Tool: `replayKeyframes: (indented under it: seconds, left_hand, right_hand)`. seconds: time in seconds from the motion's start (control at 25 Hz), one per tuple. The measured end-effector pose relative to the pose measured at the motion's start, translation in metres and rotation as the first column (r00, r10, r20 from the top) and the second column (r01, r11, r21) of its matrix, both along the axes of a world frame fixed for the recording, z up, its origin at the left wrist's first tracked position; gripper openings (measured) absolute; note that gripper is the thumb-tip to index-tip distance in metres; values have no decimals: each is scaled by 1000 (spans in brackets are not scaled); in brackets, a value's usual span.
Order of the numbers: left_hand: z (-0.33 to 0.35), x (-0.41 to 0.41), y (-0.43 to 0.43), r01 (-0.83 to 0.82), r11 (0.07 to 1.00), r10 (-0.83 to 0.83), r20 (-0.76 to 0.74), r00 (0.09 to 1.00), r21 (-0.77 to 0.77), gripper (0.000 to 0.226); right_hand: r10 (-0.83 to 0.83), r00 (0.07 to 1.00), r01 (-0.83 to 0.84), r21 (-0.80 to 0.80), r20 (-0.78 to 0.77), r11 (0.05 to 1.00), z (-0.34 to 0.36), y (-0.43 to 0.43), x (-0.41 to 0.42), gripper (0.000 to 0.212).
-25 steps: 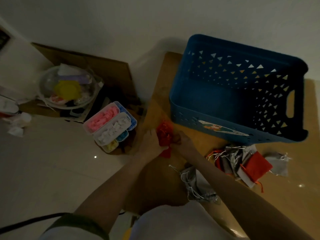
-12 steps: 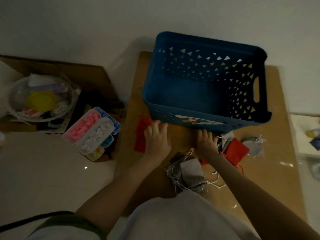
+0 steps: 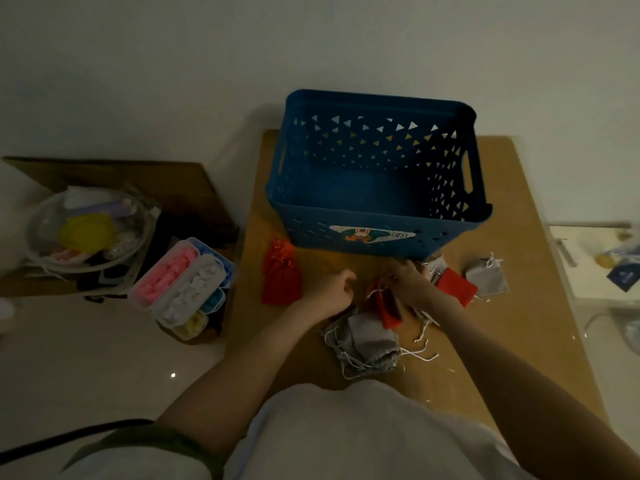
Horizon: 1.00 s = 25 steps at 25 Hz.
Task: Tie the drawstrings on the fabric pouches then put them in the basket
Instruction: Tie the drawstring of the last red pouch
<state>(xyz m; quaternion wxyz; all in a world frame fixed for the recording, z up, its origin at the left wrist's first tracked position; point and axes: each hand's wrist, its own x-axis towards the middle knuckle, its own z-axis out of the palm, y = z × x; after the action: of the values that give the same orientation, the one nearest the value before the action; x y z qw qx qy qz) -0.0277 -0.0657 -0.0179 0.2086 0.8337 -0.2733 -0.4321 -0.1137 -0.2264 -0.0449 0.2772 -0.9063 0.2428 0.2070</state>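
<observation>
The blue basket (image 3: 311,233) stands on the wooden table (image 3: 519,237), with nothing visible inside it. A red pouch (image 3: 280,277) lies flat to the left of the basket's front. My right hand (image 3: 410,282) grips another red pouch (image 3: 389,308) by its top, just in front of the basket. My left hand (image 3: 332,289) is beside it with curled fingers and nothing visible in them. Grey pouches (image 3: 367,344) with loose white strings lie under my hands. A third red pouch (image 3: 457,285) and a grey pouch (image 3: 486,277) lie to the right.
On the floor to the left are a compartment box (image 3: 183,289) of coloured pieces, a clear bowl (image 3: 90,230) of odds and ends and a cardboard sheet (image 3: 156,178). A white wall is behind the table. A low white surface (image 3: 588,265) stands at the right.
My left hand has let go of the red pouch at the left and moved right toward my right hand. My right hand has picked a red pouch out of the pile.
</observation>
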Motion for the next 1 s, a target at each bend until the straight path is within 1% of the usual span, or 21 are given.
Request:
replayKeyframes:
  seconds: [0.04,0.08,0.12,0.16,0.2,0.24,0.32,0.4,0.48,0.52,0.6,0.64,0.68,0.72,0.8,0.88,0.96,1.0]
  left_hand:
    - [7,-4,-1,-3,1000,2,-64,998,-20,34]
    - [11,-7,-4,-17,999,12,-128,992,-35,32]
    - [14,-11,-6,-45,997,34,-182,983,-57,31]
    - [17,-14,-7,-90,991,68,-213,975,-98,33]
    - [18,-18,-8,-159,976,122,-236,964,-149,38]
    - [18,-19,-8,-252,948,196,-263,945,-196,42]
    - [21,-17,-9,-419,877,336,-322,885,-237,48]
    - [26,-12,-8,-498,830,405,-345,847,-250,51]
    - [29,-6,-6,-560,786,456,-365,811,-263,43]
    - [30,-2,-4,-595,756,483,-382,788,-272,38]
    - [34,2,3,-648,704,518,-414,749,-290,30]
    - [35,4,7,-657,690,519,-425,742,-304,27]
    - [34,6,11,-656,685,508,-438,741,-317,26]
    - [34,8,14,-645,691,487,-449,749,-326,27]
    - [37,11,18,-615,715,442,-467,766,-333,30]
    - [40,14,19,-600,726,405,-496,768,-336,31]
    - [47,15,20,-576,739,364,-512,778,-350,30]
    - [49,16,20,-558,749,351,-501,791,-358,32]
  right_hand:
    - [-48,995,40,92,86,995,8,1,0,11]
    - [-96,982,64,194,164,979,15,3,1,13]
    - [-150,966,82,302,208,950,26,6,2,19]
    - [-202,948,85,414,247,906,35,10,2,21]
    - [-240,931,84,478,277,875,44,13,2,20]
    - [-275,909,80,517,312,852,52,16,2,19]
    - [-343,872,91,572,350,815,61,18,2,14]
    - [-409,840,98,640,358,762,67,18,2,12]
    - [-465,802,90,694,374,715,70,15,3,13]
    - [-492,787,94,716,372,692,71,13,3,14]
    - [-548,776,165,740,311,652,71,8,1,13]
    - [-558,785,215,727,268,652,71,4,0,10]
    - [-548,802,258,690,238,677,72,1,-1,9]
    - [-524,822,276,648,224,710,74,-1,-2,12]
    - [-455,858,215,635,240,742,78,-2,-2,25]
    - [-361,890,88,675,276,732,84,3,-1,33]
    - [-311,898,12,690,311,724,88,9,2,27]
    - [-297,894,-1,664,335,747,89,12,5,21]
